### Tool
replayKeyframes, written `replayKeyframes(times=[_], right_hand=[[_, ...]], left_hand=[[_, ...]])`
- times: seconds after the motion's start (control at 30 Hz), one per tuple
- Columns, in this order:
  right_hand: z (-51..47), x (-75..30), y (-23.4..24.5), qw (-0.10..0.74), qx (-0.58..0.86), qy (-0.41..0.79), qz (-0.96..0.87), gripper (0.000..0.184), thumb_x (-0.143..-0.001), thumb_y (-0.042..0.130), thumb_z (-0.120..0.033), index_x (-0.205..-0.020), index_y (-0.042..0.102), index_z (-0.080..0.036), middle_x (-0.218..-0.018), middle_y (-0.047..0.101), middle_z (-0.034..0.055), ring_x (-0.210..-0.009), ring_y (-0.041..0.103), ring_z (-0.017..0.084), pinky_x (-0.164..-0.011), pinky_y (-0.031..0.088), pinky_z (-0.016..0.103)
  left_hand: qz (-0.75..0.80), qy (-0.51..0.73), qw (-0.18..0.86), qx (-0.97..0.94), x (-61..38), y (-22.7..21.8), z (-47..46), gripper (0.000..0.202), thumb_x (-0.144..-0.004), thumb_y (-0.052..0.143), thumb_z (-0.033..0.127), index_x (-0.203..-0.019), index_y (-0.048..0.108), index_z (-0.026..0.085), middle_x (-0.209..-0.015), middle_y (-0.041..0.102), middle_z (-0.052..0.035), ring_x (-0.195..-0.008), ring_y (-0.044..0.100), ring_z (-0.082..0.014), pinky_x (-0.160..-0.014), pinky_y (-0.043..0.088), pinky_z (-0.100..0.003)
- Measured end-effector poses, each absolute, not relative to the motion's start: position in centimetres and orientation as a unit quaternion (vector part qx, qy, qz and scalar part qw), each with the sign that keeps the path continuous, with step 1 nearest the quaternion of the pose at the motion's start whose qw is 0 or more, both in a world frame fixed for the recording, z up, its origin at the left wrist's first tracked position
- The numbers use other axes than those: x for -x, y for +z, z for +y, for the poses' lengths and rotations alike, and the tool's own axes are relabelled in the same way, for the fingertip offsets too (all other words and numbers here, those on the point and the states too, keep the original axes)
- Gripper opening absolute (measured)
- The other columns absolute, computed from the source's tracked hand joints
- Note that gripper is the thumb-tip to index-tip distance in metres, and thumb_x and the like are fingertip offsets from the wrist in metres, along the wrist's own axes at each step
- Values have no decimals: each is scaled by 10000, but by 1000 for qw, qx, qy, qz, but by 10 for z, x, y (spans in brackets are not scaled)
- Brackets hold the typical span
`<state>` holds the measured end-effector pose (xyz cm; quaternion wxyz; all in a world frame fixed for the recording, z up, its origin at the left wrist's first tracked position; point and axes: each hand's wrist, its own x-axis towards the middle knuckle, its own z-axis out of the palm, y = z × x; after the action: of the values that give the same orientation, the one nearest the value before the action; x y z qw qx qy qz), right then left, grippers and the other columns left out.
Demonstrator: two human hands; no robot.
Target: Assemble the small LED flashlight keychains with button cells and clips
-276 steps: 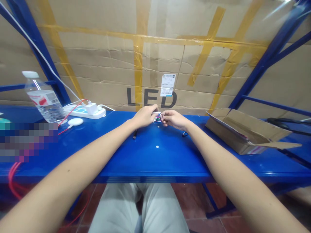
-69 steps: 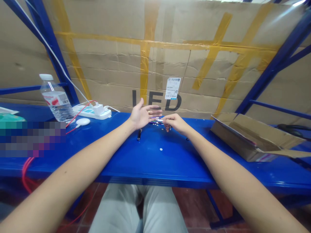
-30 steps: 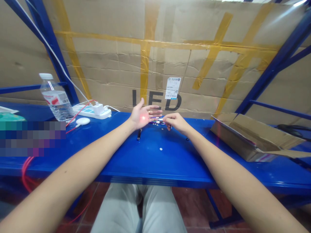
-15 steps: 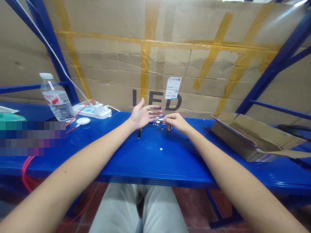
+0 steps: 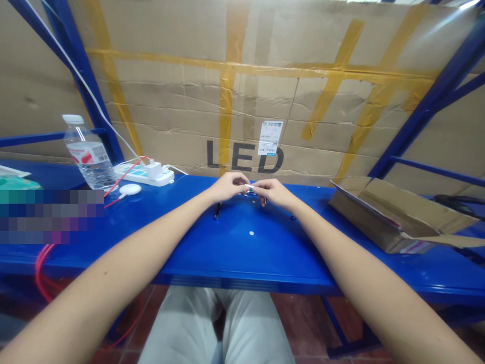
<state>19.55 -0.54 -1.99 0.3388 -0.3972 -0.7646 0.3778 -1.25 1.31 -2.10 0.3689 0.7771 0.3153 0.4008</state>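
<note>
Blue metal bench (image 5: 189, 253), across the middle of the frame, backed by a taped cardboard wall (image 5: 170, 116) printed LED.

1. Small silvery piece (image 5: 248, 188), centre of frame, just above the bench near its back edge. We hold it with both hands brought together. Our left hand (image 5: 227, 186) curls its fingertips over one end and our right hand (image 5: 275, 192) pinches the other. We judge the fingertip grips suit a piece too small for a full grasp.
2. Dark pen-like stick (image 5: 217, 211), lying just below our left hand, within easy reach.
3. Small white disc (image 5: 251, 233), loose on the bench, lower centre.
4. Tiny dark bit (image 5: 292, 218), beside our right wrist. It is too small to identify.
5. Open cardboard box (image 5: 394, 215), right of frame, lying tilted with its opening upward, well apart from the hands.
6. Water bottle (image 5: 89, 154), power strip (image 5: 146, 174) and white puck (image 5: 130, 190), left of frame, with a red cable (image 5: 40, 268) trailing down. All stand well off from the spot where we work.
</note>
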Motion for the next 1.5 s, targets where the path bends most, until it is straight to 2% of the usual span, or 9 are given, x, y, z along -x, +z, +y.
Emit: replayKeyframes(times=[0.13,0.27,0.4,0.7,0.87,1.0,1.13,1.27,1.5], right_hand=[[0,-201,-23,382,387,443,-713,377,-789,699,-211,-1154,643,-140,-602,612,-21,-523,567,130,-540,467,273],[10,-213,-28,452,394,492,-631,267,-717,690,-83,-959,603,-151,-711,665,26,-580,600,129,-574,515,285],[17,-219,-30,472,403,475,-624,185,-712,703,-86,-858,604,-139,-643,651,31,-556,615,133,-566,520,280],[19,-217,-28,499,448,401,-624,151,-690,771,-153,-743,631,-141,-621,651,34,-556,635,142,-594,565,296],[29,-210,-21,500,469,351,-638,113,-705,690,-97,-811,688,-136,-644,657,20,-555,600,121,-579,528,269],[49,-207,-8,499,495,314,-639,90,-680,675,-50,-728,704,-121,-598,639,19,-557,565,105,-556,485,239],[74,-204,-4,500,521,338,-604,141,-643,665,14,-708,702,-105,-590,656,37,-547,577,105,-578,510,244],[96,-198,-13,488,543,343,-591,162,-628,660,51,-691,696,-95,-605,670,53,-557,614,114,-583,527,233],[125,-196,-33,444,576,276,-628,123,-693,659,-14,-737,730,-105,-641,700,57,-579,635,119,-606,525,217]], left_hand=[[326,427,350,-768,14,-21,15,135,-747,735,256,-826,679,162,-733,680,-47,-685,619,-180,-704,491,-364],[361,445,334,-749,18,-22,19,111,-731,739,227,-787,666,165,-726,676,-47,-689,622,-187,-704,485,-371],[369,449,340,-740,20,-24,21,121,-720,749,227,-774,658,169,-705,678,-41,-695,631,-196,-714,486,-381],[380,465,330,-728,26,-25,30,163,-682,770,255,-753,649,172,-731,684,-44,-707,628,-197,-759,482,-395],[385,448,229,-774,30,-15,46,117,-723,732,302,-755,708,192,-817,699,-70,-812,620,-236,-841,467,-418],[387,434,194,-790,26,-7,70,87,-733,728,304,-711,733,220,-787,693,-81,-797,612,-260,-892,459,-454],[432,401,171,-789,20,-10,98,144,-752,712,306,-644,725,212,-756,696,-105,-770,617,-276,-894,473,-473],[494,337,152,-787,17,-18,119,125,-754,714,275,-666,732,189,-758,703,-108,-805,645,-277,-887,502,-435],[537,227,158,-797,17,-27,130,68,-765,705,184,-768,762,148,-865,754,-97,-855,685,-229,-861,529,-315]])
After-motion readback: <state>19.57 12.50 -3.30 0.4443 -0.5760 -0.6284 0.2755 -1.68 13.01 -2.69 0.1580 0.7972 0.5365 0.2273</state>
